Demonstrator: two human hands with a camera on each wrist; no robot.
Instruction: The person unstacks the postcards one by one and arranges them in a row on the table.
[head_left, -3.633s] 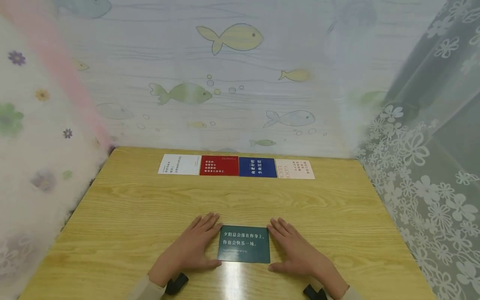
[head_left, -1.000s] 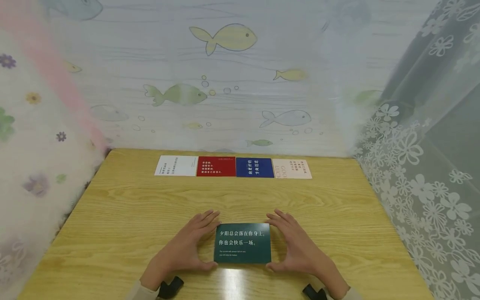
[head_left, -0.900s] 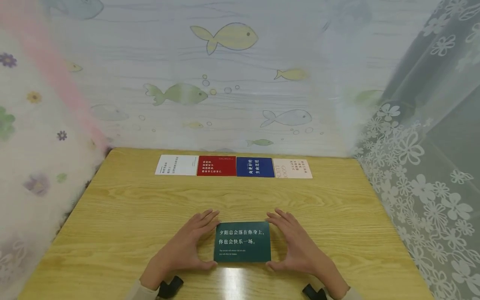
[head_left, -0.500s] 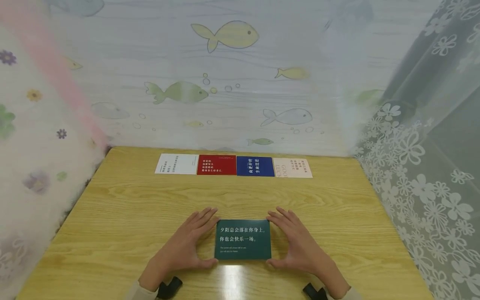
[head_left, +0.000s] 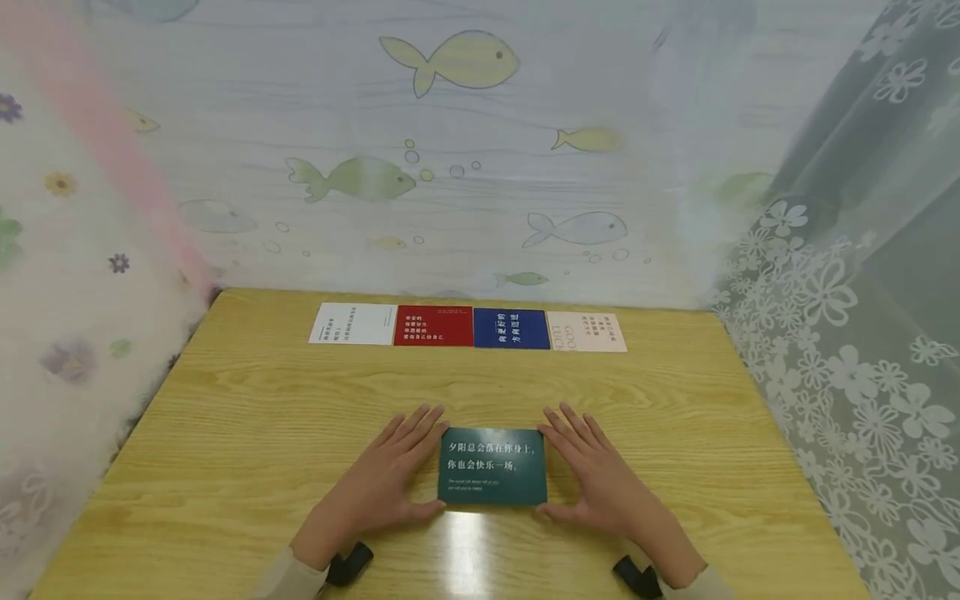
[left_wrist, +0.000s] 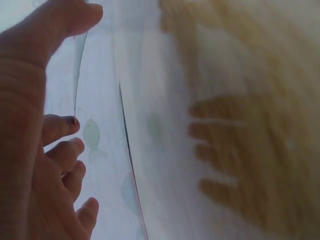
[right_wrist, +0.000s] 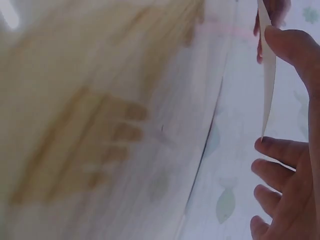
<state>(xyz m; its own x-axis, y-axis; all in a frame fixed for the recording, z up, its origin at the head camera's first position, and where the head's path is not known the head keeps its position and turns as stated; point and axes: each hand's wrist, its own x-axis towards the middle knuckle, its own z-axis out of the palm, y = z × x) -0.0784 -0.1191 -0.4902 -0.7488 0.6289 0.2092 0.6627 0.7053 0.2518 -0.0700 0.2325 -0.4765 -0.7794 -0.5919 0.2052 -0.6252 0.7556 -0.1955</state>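
Grip: left hand and right hand pinch green card by its side edges, thumbs at near corners.
Card place: lower centre, on wooden table.
Upper centre: four cards in a row.

Along the far edge of the wooden table lay four cards in a row, edge to edge: a white card, then a red card, a blue card and a pale pink card at the right end. Behind them hung a pale backdrop printed with fish and bubbles. A floral lace curtain draped down the right side, and a flowered fabric closed off the left.
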